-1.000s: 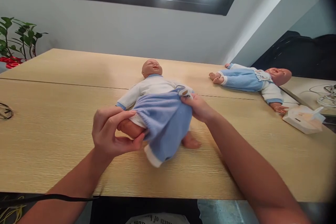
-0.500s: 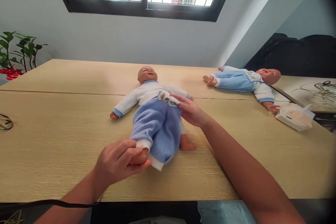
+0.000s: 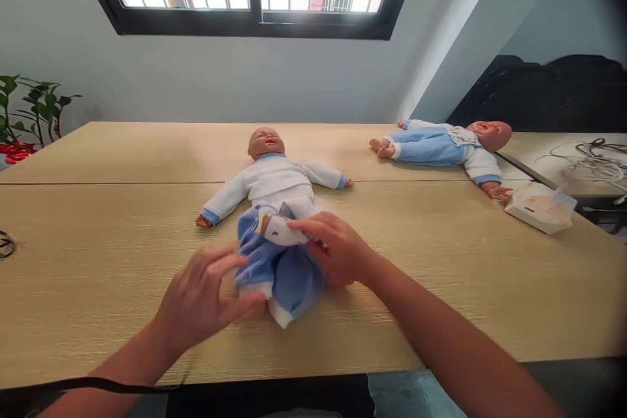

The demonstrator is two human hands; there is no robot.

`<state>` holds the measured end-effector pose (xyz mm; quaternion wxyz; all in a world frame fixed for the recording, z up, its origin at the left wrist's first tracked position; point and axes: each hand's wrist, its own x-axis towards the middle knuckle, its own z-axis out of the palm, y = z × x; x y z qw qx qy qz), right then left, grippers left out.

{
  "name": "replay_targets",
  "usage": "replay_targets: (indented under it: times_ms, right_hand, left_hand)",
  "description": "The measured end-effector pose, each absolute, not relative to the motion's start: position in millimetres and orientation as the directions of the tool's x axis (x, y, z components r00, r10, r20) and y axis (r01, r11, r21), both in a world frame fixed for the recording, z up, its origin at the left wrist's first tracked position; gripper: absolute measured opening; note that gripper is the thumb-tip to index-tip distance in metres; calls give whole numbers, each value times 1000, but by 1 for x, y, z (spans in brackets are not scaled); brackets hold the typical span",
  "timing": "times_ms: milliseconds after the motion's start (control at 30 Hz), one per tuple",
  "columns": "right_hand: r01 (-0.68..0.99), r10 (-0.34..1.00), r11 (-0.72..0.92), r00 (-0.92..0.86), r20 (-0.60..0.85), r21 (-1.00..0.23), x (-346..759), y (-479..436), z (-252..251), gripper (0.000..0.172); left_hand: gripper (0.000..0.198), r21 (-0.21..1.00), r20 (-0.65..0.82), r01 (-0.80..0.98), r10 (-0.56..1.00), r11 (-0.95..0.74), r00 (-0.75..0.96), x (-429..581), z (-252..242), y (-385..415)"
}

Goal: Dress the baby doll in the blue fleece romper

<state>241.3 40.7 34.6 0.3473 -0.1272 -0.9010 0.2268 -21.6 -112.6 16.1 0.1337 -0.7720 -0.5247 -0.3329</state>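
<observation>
A baby doll point(image 3: 280, 177) in a white top with blue cuffs lies on its back, its head away from me. Blue fleece trousers point(image 3: 296, 277) with white leg cuffs cover its lower body. At the waist, a white printed waist flap point(image 3: 280, 230) is folded down. My right hand point(image 3: 340, 245) pinches the waist area of the trousers at the flap's right side. Beside the left trouser leg, my left hand point(image 3: 198, 297) has thumb and fingers apart, slightly blurred, around the cuff and foot without gripping. The doll's feet are mostly hidden.
A second doll point(image 3: 428, 145) in similar clothes lies at the back right of the wooden table point(image 3: 122, 261). Near its hand stands a tissue box point(image 3: 539, 208). Cables point(image 3: 600, 160) lie farther right, and a potted plant point(image 3: 36, 108) stands at the left.
My left hand has let go of the doll's foot and opened. My right hand has moved toward me and left, drawing the trouser waist and flap down from the white top.
</observation>
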Motion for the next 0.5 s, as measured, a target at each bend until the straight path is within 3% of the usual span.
replay_targets:
  times_ms: [100,133,200,267,300,400,500]
  right_hand:
    - [-2,70,995,-697,714,-99,241,36,35,31]
    - [-16,-9,1000,-665,746,-3,242,36,35,27]
    - [1,-58,997,-586,808,73,244,38,33,22]
    - [83,53,996,-524,850,-11,246,43,32,22]
    - [137,157,985,-515,842,-101,246,46,32,22]
    - [214,461,879,-611,643,-427,247,52,33,23]
    - [84,537,644,-758,370,-761,246,51,32,38]
  left_hand:
    - [87,169,641,830,699,-531,317,-11,53,-64]
    - [85,214,563,784,730,-583,389,-8,62,-49]
    - [58,348,367,700,778,-624,510,-4,74,-23]
    - [30,497,261,627,792,-600,552,-4,75,-8]
    - [28,567,270,582,799,-583,537,-5,71,-4]
    - [38,763,372,417,863,-493,341,-8,50,-1]
    - [48,940,270,182,955,-288,121,-6,28,-1]
